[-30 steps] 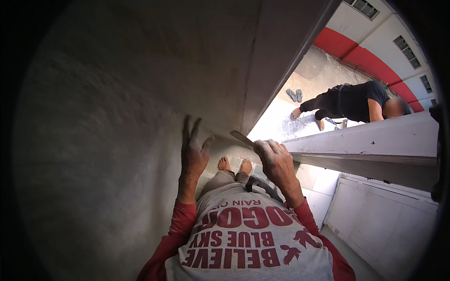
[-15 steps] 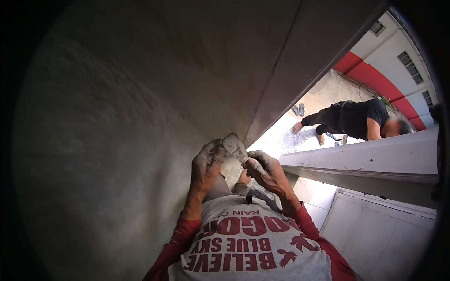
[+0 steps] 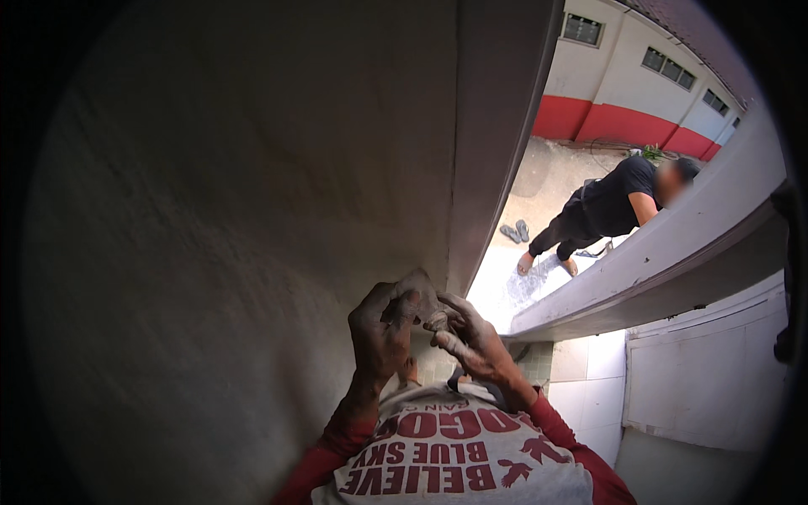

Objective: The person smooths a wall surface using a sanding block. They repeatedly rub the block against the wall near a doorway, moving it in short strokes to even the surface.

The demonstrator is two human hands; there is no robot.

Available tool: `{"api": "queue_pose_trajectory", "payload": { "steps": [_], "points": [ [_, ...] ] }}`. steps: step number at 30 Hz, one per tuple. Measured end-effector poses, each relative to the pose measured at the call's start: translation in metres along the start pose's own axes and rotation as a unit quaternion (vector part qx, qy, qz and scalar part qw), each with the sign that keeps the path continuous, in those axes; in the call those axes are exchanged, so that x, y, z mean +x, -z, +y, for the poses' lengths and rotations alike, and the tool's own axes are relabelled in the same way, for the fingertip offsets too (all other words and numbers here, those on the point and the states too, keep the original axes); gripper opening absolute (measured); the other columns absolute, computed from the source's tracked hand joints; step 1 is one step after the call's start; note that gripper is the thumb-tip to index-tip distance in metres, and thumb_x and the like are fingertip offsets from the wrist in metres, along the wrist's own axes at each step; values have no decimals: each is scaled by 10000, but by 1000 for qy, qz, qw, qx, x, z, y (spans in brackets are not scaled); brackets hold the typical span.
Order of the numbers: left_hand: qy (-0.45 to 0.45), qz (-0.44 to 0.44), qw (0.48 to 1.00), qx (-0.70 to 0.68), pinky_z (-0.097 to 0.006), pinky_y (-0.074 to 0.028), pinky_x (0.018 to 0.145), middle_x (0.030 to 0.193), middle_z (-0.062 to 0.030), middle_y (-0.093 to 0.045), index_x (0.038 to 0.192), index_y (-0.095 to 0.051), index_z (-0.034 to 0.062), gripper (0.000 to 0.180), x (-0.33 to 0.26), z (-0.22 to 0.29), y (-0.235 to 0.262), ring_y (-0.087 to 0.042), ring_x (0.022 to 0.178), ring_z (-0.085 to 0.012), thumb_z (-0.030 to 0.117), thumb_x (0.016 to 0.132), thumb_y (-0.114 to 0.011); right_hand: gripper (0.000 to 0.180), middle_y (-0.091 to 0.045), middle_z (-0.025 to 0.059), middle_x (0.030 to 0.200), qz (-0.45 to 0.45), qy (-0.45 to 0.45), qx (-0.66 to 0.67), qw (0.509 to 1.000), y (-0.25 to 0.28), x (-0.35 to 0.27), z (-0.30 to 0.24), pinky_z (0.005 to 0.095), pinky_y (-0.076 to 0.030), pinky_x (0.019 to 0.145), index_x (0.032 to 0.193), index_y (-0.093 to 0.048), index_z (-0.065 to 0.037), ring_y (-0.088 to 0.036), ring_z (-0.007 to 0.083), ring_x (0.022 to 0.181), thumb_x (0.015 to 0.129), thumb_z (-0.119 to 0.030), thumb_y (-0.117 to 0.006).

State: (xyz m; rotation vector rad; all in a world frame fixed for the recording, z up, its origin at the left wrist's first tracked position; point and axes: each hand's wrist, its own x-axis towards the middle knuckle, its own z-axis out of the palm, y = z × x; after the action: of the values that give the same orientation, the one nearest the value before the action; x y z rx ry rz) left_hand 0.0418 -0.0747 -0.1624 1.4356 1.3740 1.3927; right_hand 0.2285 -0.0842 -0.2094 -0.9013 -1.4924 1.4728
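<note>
My left hand (image 3: 380,335) and my right hand (image 3: 473,343) meet in front of my chest, both dusted with grey. Between their fingertips is a small flat grey piece (image 3: 423,290), perhaps a scrap of sandpaper. The left fingers curl around it from the left, and the right fingers pinch its lower edge. Close in front of me stands a smooth grey plastered wall (image 3: 252,210), ending at a corner edge (image 3: 492,168). My bare feet show just below the hands, mostly hidden.
A white ledge (image 3: 673,252) runs along the right. Beyond it a person in black (image 3: 606,210) bends over wet concrete, with a pair of sandals (image 3: 514,231) nearby. A white building has a red band (image 3: 623,124). Pale floor tiles (image 3: 581,370) and a white panel (image 3: 715,379) lie lower right.
My left hand left the wall, where it lay spread flat, and joined the right hand on the grey piece. Both hands then rose closer to my view.
</note>
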Motion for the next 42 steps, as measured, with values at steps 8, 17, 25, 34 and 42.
{"api": "queue_pose_trajectory", "payload": {
  "steps": [8, 17, 25, 34, 42],
  "points": [
    [-73, -59, 990, -101, -328, -556, 784, 954, -110, -717, 1105, -667, -36, 167, 44, 61, -11, -691, 855, -162, 113, 1047, -621, 427, -741, 138, 1105, 274, 306, -353, 840, -29, 11, -72, 339, -632, 726, 1336, -677, -24, -761, 232, 918, 911, 16, -702],
    [-83, -139, 939, -304, -344, -582, 705, 877, -162, -749, 1039, -657, -32, 416, 67, 88, -23, -741, 789, -218, 335, 1125, -480, 478, -727, 128, 1040, 326, 303, -384, 809, -47, 23, -118, 348, -603, 708, 1362, -678, -55, -751, 244, 862, 891, 0, -732],
    [-42, -173, 943, -280, -357, -583, 661, 826, -169, -727, 1026, -604, -33, 401, 62, 88, -19, -735, 725, -249, 335, 1121, -479, 499, -756, 96, 1039, 361, 272, -381, 806, -57, 12, -103, 338, -614, 730, 1381, -666, -78, -747, 224, 867, 890, -14, -729],
    [-88, -144, 937, -307, -344, -568, 619, 754, -168, -702, 1054, -582, -45, 354, 66, 97, -25, -719, 656, -246, 263, 1131, -425, 461, -706, 72, 868, 389, 306, -441, 749, -55, 25, -113, 304, -563, 542, 1297, -730, -96, -687, 166, 677, 845, -12, -760],
    [-116, -127, 945, -279, -343, -563, 557, 746, -170, -696, 979, -594, -32, 360, 69, 108, -23, -694, 610, -233, 261, 1129, -449, 427, -714, 89, 902, 385, 287, -462, 746, -60, 26, -125, 296, -556, 525, 1290, -722, -63, -677, 150, 651, 866, -17, -751]
  ]
}}
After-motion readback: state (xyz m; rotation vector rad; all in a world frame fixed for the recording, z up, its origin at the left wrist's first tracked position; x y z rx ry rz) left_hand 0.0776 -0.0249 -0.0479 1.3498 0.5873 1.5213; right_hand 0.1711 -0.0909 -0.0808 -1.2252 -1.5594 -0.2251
